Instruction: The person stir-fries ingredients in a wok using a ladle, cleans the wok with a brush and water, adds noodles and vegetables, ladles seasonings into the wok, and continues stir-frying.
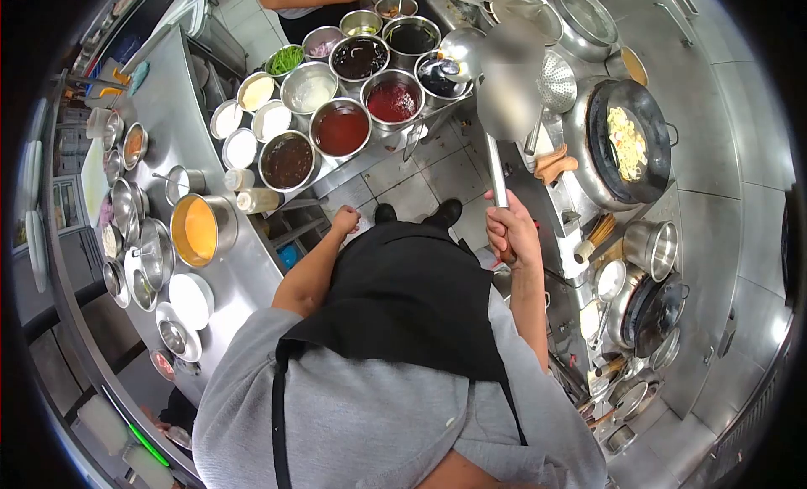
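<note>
Grey shirt (370,413) fills the foreground; left of the food-filled wok (658,165), the right hand (513,228) grips a long-handled utensil (498,174) pointing forward. Farther left, the left hand (345,221) curls loosely.

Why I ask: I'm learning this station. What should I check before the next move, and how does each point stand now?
1. Right hand around the utensil's handle: ok.
2. Left hand with nothing visible in it: ok.
3. Food inside the wok: ok.
4. Utensil over the wok: not ok, it is off to the left.
5. Utensil's head clean: cannot tell, blurred.
6. Flame under the wok: cannot tell, hidden.
</note>
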`<action>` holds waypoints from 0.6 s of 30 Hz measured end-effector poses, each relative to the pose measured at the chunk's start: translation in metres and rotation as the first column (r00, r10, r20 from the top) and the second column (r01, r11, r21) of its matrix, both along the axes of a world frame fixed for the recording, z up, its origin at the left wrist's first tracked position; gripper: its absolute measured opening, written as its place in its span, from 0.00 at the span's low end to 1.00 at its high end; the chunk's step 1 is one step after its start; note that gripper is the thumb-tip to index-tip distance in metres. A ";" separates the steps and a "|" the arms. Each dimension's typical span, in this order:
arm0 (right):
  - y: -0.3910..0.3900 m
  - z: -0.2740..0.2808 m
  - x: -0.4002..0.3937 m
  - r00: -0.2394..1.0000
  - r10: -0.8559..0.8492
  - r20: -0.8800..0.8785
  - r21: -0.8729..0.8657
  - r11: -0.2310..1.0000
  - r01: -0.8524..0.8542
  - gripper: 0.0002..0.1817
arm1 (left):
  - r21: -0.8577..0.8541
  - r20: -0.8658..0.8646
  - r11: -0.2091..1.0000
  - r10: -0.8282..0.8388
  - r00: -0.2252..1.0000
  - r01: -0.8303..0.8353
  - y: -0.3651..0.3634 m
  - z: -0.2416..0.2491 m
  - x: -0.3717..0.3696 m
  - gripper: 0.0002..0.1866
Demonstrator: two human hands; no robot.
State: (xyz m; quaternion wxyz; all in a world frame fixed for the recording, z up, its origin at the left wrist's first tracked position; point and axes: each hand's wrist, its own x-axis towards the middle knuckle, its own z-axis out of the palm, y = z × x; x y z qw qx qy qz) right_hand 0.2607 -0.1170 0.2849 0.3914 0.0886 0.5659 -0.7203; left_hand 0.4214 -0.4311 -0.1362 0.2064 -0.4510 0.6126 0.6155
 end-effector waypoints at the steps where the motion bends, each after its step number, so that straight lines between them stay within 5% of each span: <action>1: 0.001 -0.001 -0.002 1.000 -0.003 0.002 -0.002 1.000 0.003 0.14 | -0.003 -0.001 1.000 -0.002 1.000 0.002 0.000 0.000 -0.002 0.13; 11: 0.019 -0.010 -0.017 0.997 0.060 -0.056 0.121 0.991 -0.053 0.14 | -0.063 -0.001 0.994 -0.085 0.996 0.085 0.012 0.021 -0.034 0.11; 14: 0.031 -0.013 -0.027 0.999 0.038 -0.027 0.020 0.999 -0.038 0.13 | -0.099 -0.029 0.991 -0.092 0.995 0.088 0.017 0.031 -0.048 0.11; 18: 0.070 -0.012 -0.048 0.960 0.026 0.277 -0.511 0.851 0.125 0.14 | -0.196 -0.064 0.972 -0.145 0.987 0.130 0.023 -0.003 -0.059 0.10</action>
